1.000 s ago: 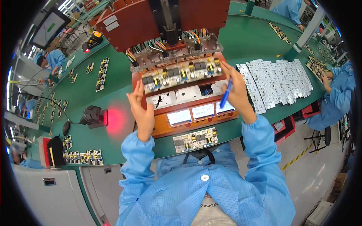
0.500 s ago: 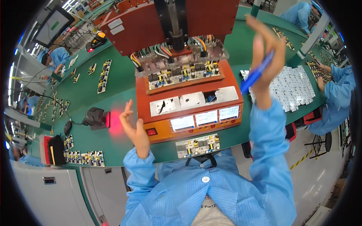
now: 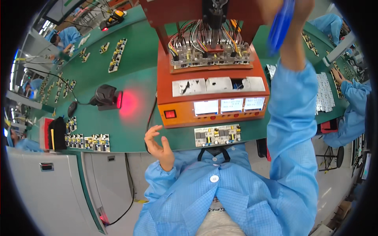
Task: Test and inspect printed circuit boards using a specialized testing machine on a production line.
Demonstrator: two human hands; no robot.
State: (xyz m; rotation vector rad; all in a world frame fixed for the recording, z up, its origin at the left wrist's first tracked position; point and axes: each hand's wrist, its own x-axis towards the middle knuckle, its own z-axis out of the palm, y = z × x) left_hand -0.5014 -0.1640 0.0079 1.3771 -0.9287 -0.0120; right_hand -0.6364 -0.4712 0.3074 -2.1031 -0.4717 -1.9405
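Note:
My right hand point(image 3: 300, 19), blurred, is raised at the top right beside the test fixture's upper frame. A blue pen-like object point(image 3: 282, 29) is held in it; whether the hand also grips the frame I cannot tell. The orange-red test fixture point(image 3: 212, 108) stands before me, its clear pin plate point(image 3: 210, 53) with coloured wires resting down over a circuit board that is mostly hidden. My left hand point(image 3: 159, 147) is open, fingers loosely bent, near the table's front edge and touching nothing. Another circuit board point(image 3: 217, 135) lies between the fixture and me.
A black scanner point(image 3: 107, 97) casts red light on the green table point(image 3: 134, 74), left of the fixture. Boards lie in rows at the left, and pale panels point(image 3: 323, 94) at the right. Co-workers in blue sit on both sides. A yellow-black scanner point(image 3: 114, 19) stands far left.
The fixture's pin plate has come down onto the board. My right hand has risen upward with the blue pen-like object. My left hand has moved down and right, off the fixture's side.

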